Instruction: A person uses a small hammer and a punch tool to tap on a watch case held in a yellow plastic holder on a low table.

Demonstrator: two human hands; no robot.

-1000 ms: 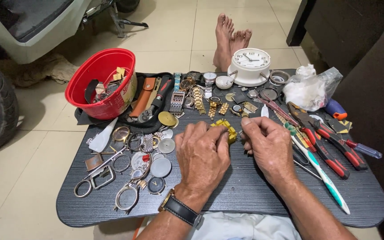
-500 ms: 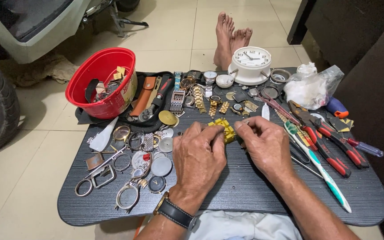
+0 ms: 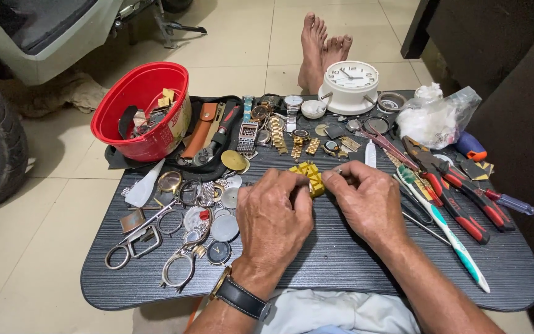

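Gold watch bracelet (image 3: 309,175) lies crosswise between both hands, left hand (image 3: 274,213) and right hand (image 3: 366,199) pinching its opposite ends above the desk (image 3: 341,260).

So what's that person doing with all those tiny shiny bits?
A person sits at a dark tray table and pinches a gold metal watch band between both hands. The left hand and right hand meet over it in the middle of the table. Loose watch cases and rings lie to the left, a red bowl of odds and ends stands at the back left, a white clock at the back, and red-handled pliers and a toothbrush lie on the right.
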